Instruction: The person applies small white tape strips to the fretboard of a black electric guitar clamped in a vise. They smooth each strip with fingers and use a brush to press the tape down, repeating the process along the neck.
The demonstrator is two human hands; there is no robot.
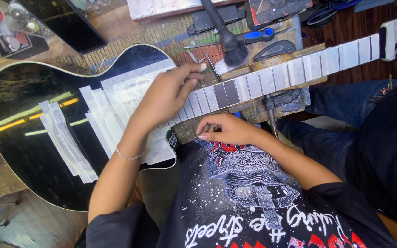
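Under the left hand (166, 94) lies a black guitar (28, 133), its neck (272, 78) masked with tape strips (295, 71) between the frets, seemingly to shield the wood. Left fingers (194, 73) are pinched shut on a small pale object (203, 67), pressed at the neck's body end. Just below, the right hand (228, 131) rests curled at the neck's edge, holding nothing visible, likely steadying it. Beyond the fingers a brush (230, 43) lies on the surface (116, 25). More tape (65, 142) covers the body.

The guitar (33, 138) lies across the bench, its taped neck (272, 80) running right, a brush (233, 46) just behind the neck.
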